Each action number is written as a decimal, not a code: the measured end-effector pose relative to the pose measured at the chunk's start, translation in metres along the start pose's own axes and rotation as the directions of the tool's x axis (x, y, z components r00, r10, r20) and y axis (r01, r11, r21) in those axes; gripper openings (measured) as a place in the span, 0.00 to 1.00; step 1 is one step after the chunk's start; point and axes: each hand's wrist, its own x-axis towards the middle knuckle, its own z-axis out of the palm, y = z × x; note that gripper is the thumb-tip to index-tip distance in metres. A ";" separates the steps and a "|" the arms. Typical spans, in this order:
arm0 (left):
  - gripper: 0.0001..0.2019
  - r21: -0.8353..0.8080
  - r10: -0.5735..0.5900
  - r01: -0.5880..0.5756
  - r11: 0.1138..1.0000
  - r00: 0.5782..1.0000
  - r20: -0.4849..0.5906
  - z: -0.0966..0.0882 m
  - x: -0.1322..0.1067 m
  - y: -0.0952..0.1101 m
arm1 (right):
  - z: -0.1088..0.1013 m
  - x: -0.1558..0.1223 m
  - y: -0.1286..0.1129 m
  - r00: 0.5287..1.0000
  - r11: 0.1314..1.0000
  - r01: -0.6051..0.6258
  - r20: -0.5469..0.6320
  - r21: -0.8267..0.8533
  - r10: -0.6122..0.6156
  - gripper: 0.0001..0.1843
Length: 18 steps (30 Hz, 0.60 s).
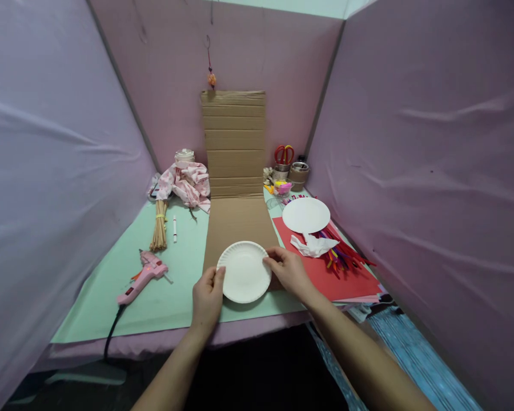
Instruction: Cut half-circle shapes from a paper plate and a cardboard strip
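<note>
A white paper plate (245, 272) with a crimped rim is held between my two hands, over the near end of a brown cardboard sheet (240, 217). My left hand (208, 297) pinches the plate's left edge, thumb on top. On the opposite side, my right hand (289, 271) grips the right rim with thumb and fingers. The cardboard is creased; its far half stands up against the back wall. A flat white oval disc (306, 214) lies to the right, above red paper (325, 277).
A pink glue gun (143, 278) with a black cord lies at left, near a bundle of sticks (159, 225) and a white marker (175, 229). Pink patterned cloth (191, 184) sits behind. Pipe cleaners (345, 254), crumpled tissue (312, 245) and red-handled scissors (284, 154) are on the right.
</note>
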 end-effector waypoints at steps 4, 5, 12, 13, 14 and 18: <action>0.17 -0.162 -0.016 0.021 0.987 0.999 0.031 0.001 -0.002 -0.003 | -0.005 0.010 0.017 0.998 0.994 -0.060 0.014 -0.087 0.062 0.10; 0.18 -0.196 0.015 -0.010 0.981 1.000 0.024 0.001 -0.003 -0.003 | -0.006 0.012 0.022 0.997 0.993 -0.072 0.025 -0.089 0.074 0.11; 0.13 0.224 0.415 -0.451 0.864 0.890 0.190 -0.008 -0.011 0.000 | -0.013 0.017 0.030 0.991 0.974 -0.089 0.078 -0.207 0.107 0.18; 0.13 0.268 0.436 -0.493 0.828 0.866 0.244 -0.009 -0.012 0.000 | -0.012 0.017 0.029 0.991 0.967 -0.084 0.077 -0.240 0.106 0.18; 0.14 0.305 0.441 -0.519 0.798 0.849 0.291 -0.009 -0.012 0.000 | -0.011 0.017 0.027 0.992 0.958 -0.078 0.075 -0.275 0.102 0.17; 0.19 0.421 0.381 -0.543 0.727 0.829 0.410 -0.007 -0.011 -0.002 | -0.003 0.010 0.018 0.995 0.901 -0.025 0.072 -0.432 0.062 0.16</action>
